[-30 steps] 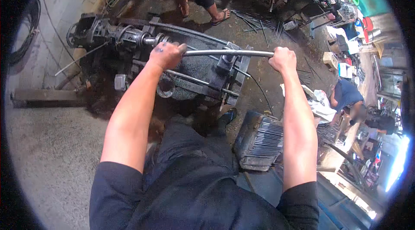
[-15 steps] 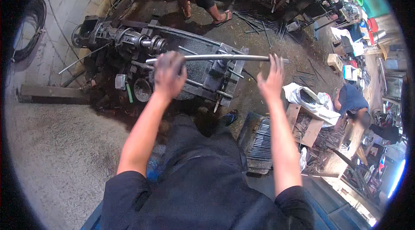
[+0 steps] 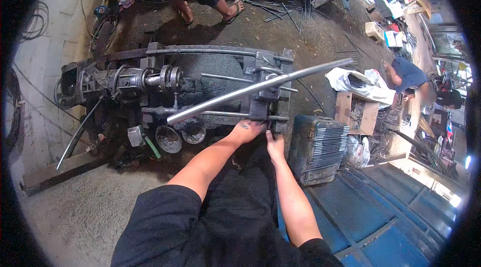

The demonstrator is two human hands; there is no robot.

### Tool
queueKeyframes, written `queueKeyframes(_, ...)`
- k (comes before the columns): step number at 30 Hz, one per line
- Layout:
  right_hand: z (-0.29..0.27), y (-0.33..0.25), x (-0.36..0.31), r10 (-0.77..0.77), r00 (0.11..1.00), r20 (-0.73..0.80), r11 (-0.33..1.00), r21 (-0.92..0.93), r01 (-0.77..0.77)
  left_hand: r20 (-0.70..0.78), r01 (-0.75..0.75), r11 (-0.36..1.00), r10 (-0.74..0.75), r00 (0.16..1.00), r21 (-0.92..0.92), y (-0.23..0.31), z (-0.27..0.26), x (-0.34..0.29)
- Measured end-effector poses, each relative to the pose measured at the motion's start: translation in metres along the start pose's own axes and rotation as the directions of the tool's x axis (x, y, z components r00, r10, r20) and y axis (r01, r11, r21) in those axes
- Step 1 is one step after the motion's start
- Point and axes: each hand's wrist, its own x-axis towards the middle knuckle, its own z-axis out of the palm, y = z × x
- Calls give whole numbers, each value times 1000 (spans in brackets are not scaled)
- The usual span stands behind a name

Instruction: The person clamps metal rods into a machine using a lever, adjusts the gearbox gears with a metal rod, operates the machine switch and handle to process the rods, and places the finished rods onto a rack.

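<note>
A long, smooth metal rod [image 3: 225,97] rests slantwise across the machine's right-end carriage block [image 3: 259,104], its left end overhanging the two parallel guide bars [image 3: 215,51]. Neither hand is on the rod. My left hand [image 3: 248,130] reaches in at the near side of the block, its fingers closed at a dark part there. Just to its right, my right hand [image 3: 274,145] is closed with the thumb up, close to the left fingertips. What the fingers grip is dark and hidden. At the machine's left is a greasy spindle with a round chuck [image 3: 170,77].
Another person's sandalled foot [image 3: 233,11] stands beyond the machine, near loose rods [image 3: 273,10]. At right are a crate of rods [image 3: 325,149], a white sack [image 3: 355,84] and a crouching person [image 3: 407,74]. Two round cups [image 3: 168,139] sit below the machine.
Both hands have let go of the rod and come down toward me, to the near side of the block. The rod now lies slanted over the machine. My view has shifted.
</note>
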Motion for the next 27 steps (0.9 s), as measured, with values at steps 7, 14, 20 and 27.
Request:
queueKeyframes(7, -4, -20, -20, 47, 993, 106, 987, -157, -30, -161, -162, 986, 165, 973, 34, -35, 19, -17)
queueKeyframes(14, -17, -14, -60, 78, 980, 184, 993, -102, -59, -362, -266, 947, 316, 877, 182, -24, -31, -76)
queueKeyframes(20, -10, -32, -114, 87, 944, 317, 995, 10, -95, -589, -151, 908, -120, 799, -390, -53, -135, -137)
queueKeyframes(27, 33, -59, -147, 67, 913, 403, 987, 106, -119, -367, 95, 865, -305, 879, -492, -112, -219, -116)
